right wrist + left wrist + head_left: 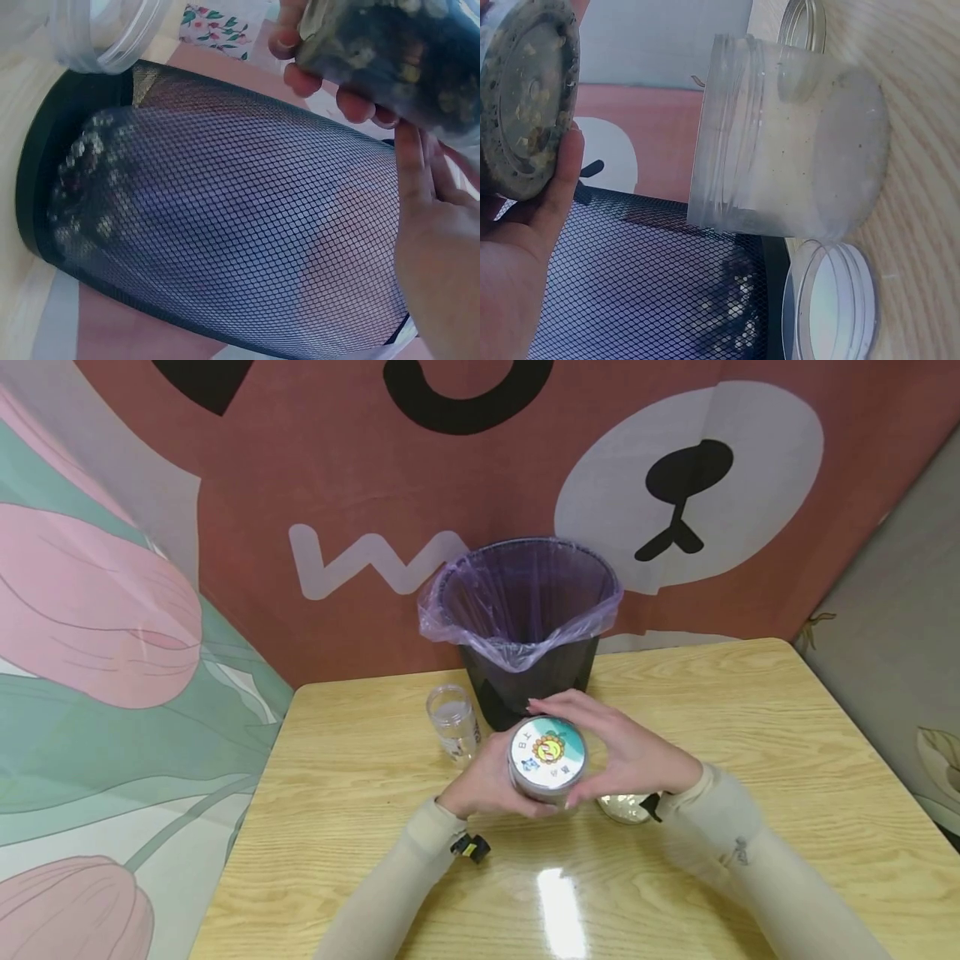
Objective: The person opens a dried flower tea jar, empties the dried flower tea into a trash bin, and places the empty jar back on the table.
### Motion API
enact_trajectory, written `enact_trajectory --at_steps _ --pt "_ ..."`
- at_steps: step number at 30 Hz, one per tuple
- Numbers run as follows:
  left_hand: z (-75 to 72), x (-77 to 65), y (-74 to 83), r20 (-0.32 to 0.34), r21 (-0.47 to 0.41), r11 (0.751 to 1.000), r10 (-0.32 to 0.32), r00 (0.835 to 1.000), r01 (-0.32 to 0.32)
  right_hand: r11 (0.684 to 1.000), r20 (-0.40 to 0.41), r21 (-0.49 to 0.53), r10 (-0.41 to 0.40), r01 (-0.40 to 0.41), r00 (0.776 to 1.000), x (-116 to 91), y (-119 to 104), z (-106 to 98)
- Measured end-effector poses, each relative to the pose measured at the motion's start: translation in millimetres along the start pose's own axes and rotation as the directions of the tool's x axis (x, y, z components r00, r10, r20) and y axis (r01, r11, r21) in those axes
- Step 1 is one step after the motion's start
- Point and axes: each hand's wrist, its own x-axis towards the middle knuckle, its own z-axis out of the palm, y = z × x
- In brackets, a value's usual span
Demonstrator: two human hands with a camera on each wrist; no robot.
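Note:
Both my hands are at a round jar [405, 60] with dark, speckled contents, held up in front of the bin. Its base shows wet-looking specks in the left wrist view. On top is a white and green printed lid [547, 752] with a sunflower picture. My left hand [487, 781] grips the jar's body. My right hand [626, 743] has thumb and fingers spread around the lid's edge. An uncapped, cloudy clear jar [795, 142] with a threaded neck stands on the table in the left wrist view.
The black mesh bin [525, 681] stands against the bear-patterned wall, lined with a purple bag [517, 652]. Dark speckled waste [90, 172] shows through its base. Left of it is a clear container [453, 727]. A shiny round piece [624, 810] lies partly beneath my right wrist.

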Motion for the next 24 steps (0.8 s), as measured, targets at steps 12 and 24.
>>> enact_trajectory --at_steps 12,24 --pt "-2.7 -0.3 -0.8 0.001 -0.001 1.0 0.01 1.0 -0.01 0.998 -0.022 -0.063 0.025 -0.027 0.999 2.7 -6.0 0.9" --pt "-2.5 0.2 -4.6 0.018 -0.028 1.0 -0.01 1.0 0.01 0.998 0.059 -0.023 0.051 -0.05 0.997 1.3 -5.7 -4.8"
